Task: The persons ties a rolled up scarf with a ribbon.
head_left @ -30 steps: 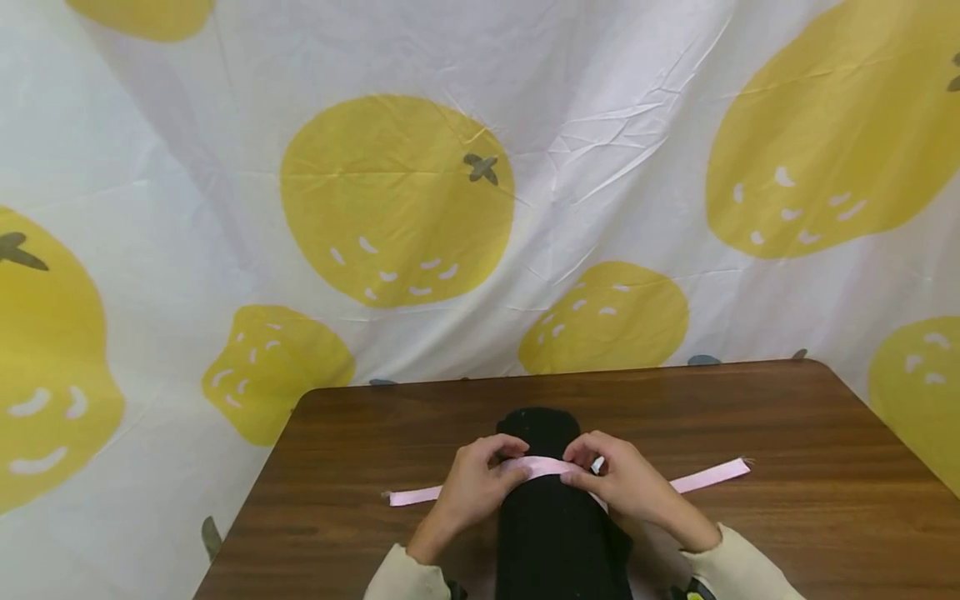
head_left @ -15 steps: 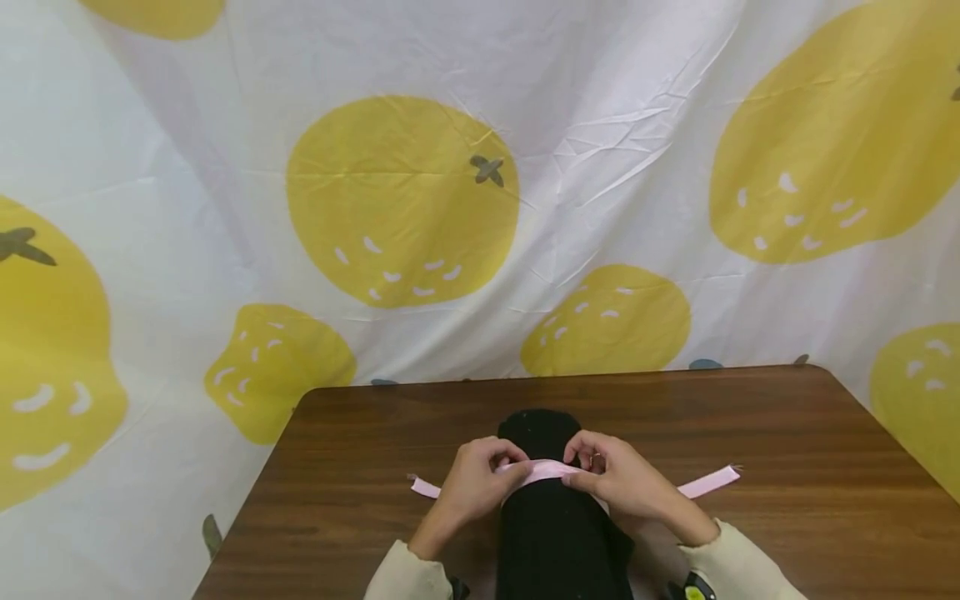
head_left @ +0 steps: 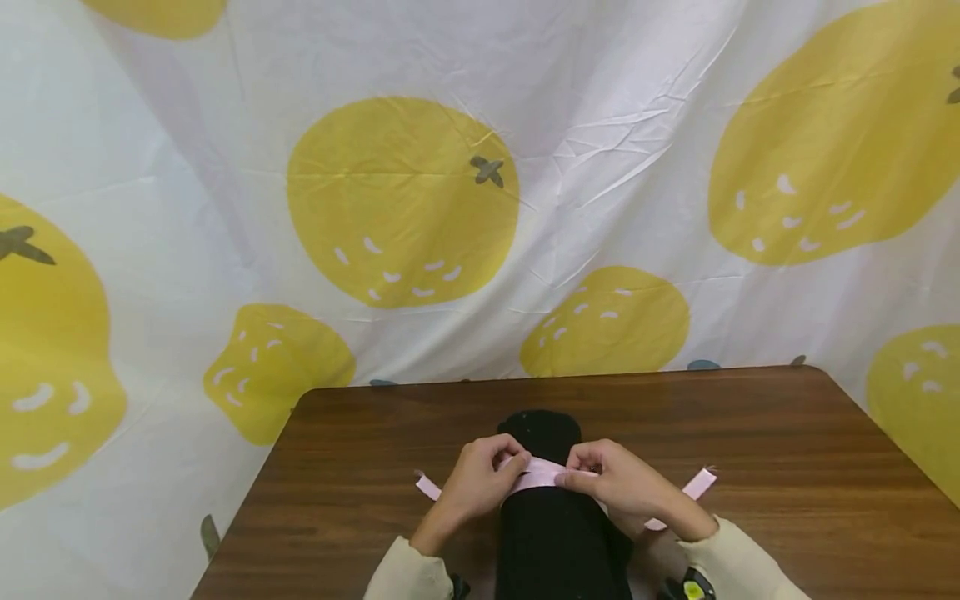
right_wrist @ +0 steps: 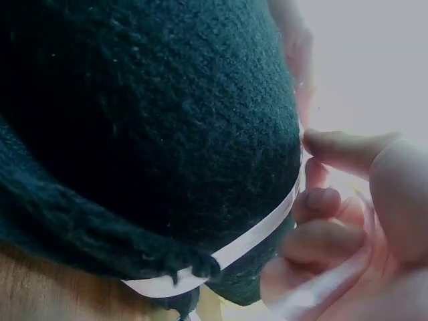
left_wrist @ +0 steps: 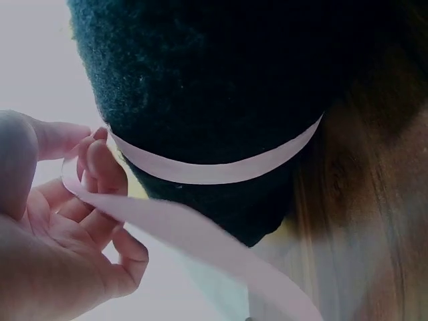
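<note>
A rolled black fuzzy cloth (head_left: pixel 562 542) lies lengthwise on the table, with a pink ribbon (head_left: pixel 542 477) passing round it. On top of the roll, my left hand (head_left: pixel 476 479) pinches the ribbon between thumb and fingers. My right hand (head_left: pixel 618 483) pinches it just to the right, thumb and fingertips meeting at the band. Between the hands the strips cross, with a small dark gap showing. In the left wrist view a loose ribbon tail (left_wrist: pixel 200 231) trails from the palm. The right wrist view shows the ribbon band (right_wrist: pixel 257 237) running down the roll's side and underneath.
The brown wooden table (head_left: pixel 390 433) extends around the roll. Ribbon ends with frayed tips stick out past both wrists, the right ribbon end (head_left: pixel 699 483) and the left ribbon end (head_left: pixel 428 487). A white curtain (head_left: pixel 420 350) with yellow fruit prints hangs behind the table.
Both ribbon ends have drawn inward toward the hands. The single flat band on top now shows crossing strips. My right hand has shifted slightly down; the roll stays in place.
</note>
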Action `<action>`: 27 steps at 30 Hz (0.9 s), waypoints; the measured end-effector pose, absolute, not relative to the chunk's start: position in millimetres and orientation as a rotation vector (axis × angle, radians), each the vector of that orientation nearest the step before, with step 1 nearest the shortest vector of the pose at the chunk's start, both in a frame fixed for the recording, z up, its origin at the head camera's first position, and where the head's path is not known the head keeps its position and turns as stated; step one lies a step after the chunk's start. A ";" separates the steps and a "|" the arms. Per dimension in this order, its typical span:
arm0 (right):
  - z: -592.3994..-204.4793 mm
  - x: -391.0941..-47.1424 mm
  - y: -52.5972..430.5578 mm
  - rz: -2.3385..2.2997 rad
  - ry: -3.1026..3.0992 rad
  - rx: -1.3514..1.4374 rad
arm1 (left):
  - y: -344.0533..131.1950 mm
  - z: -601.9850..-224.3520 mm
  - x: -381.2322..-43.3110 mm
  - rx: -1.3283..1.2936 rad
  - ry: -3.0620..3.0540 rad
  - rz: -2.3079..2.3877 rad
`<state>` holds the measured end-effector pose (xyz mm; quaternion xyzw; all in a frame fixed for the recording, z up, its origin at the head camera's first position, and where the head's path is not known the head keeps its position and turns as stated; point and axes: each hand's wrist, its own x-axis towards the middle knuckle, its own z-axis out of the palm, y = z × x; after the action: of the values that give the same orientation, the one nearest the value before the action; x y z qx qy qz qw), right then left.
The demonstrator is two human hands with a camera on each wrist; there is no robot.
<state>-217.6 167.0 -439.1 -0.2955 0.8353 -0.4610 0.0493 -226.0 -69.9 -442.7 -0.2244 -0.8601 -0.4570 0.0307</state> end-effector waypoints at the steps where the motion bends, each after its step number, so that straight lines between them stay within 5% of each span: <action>1: -438.9 -217.8 166.8 -1.418 2.531 -0.918 | -69.8 -442.8 -226.0 -0.689 -2.650 -1.406; 27: -434.8 -217.0 166.3 -1.539 2.436 -0.926 | -80.6 -441.1 -222.6 -0.679 -2.723 -1.438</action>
<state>-217.0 166.3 -434.8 -0.3053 0.8036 -0.5076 0.0576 -222.6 -80.6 -441.1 -0.2154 -0.8635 -0.4559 -0.0059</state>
